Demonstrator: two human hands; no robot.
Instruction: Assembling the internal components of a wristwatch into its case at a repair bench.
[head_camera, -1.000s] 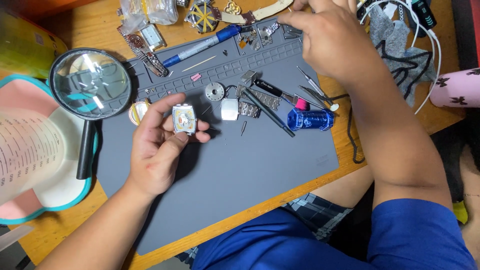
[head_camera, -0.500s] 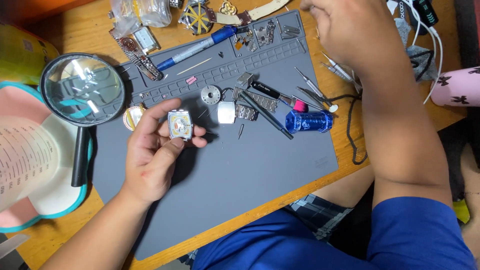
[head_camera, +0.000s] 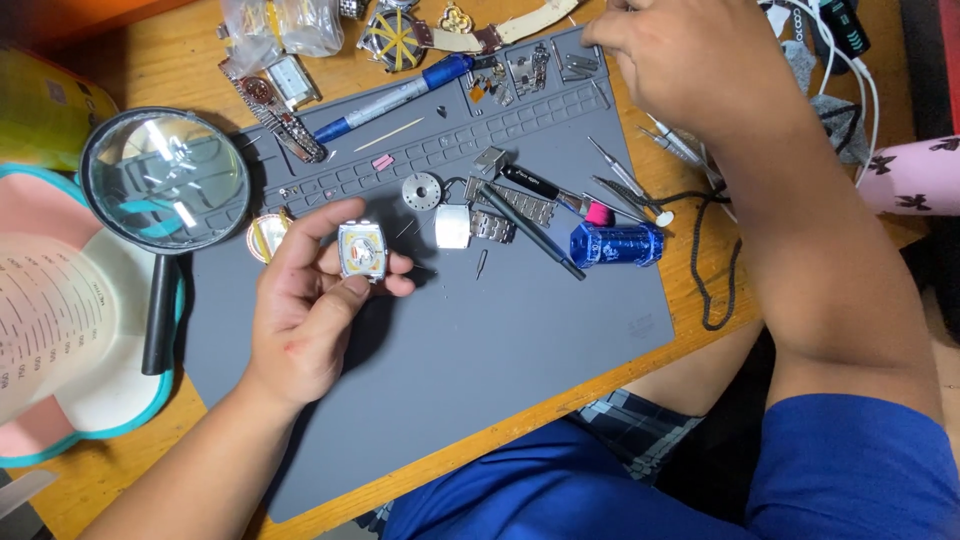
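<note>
My left hand (head_camera: 305, 310) holds a small rectangular silver watch case (head_camera: 362, 250) between thumb and fingers, above the grey work mat (head_camera: 480, 370). My right hand (head_camera: 690, 65) reaches over the mat's far right corner, palm down; its fingertips are hidden, so I cannot see if it holds anything. Between the hands lie a round metal gear disc (head_camera: 421, 190), a white-faced watch with a metal band (head_camera: 470, 226), a black-handled tool (head_camera: 530, 232) and a blue cylinder (head_camera: 616, 245).
A black-handled magnifying glass (head_camera: 165, 185) rests at the mat's left edge over a teal-rimmed tray (head_camera: 110, 400). A blue pen (head_camera: 395, 97), watches and plastic bags lie at the back. Thin screwdrivers (head_camera: 625, 180) and a black cord (head_camera: 715, 270) sit right. A pink cup (head_camera: 915, 175) stands far right.
My right hand has drifted right and back from the mat's tray slots toward the far corner. My left hand keeps the watch case, barely moving.
</note>
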